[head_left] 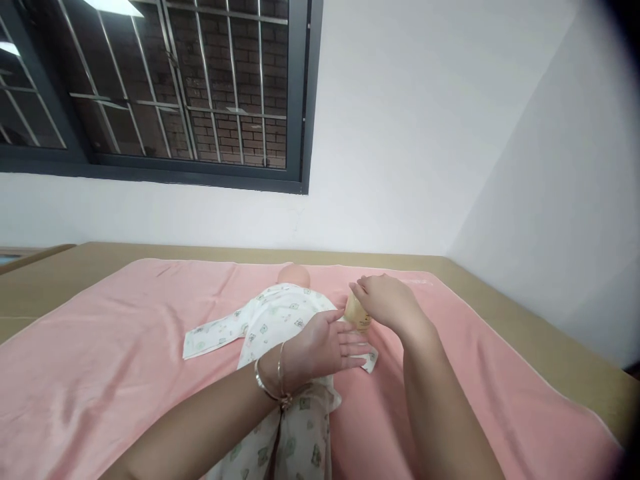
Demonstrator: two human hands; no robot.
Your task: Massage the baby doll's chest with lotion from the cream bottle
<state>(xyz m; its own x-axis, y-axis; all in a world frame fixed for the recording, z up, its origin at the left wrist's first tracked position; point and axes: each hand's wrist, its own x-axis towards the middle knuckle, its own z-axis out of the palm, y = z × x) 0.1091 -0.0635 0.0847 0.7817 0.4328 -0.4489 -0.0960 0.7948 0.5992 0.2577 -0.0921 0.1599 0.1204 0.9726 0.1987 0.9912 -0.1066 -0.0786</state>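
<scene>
R hand [387, 300] holds yellowish bottle [356, 312], L hand [325, 348] spread beside it; doll [294, 275] has clothes [280, 317] on, bottle not down yet.

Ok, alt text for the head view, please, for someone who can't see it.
A person's right hand holds a small, rounded, yellowish container beside the open left hand. A doll in white, printed fabric clothes lies on a pink cloth sheet, partly hidden by the left arm; behind is a barred, dark-framed window.

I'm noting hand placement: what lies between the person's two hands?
In the head view, a yellowish container shows between the left hand and the right hand.
</scene>
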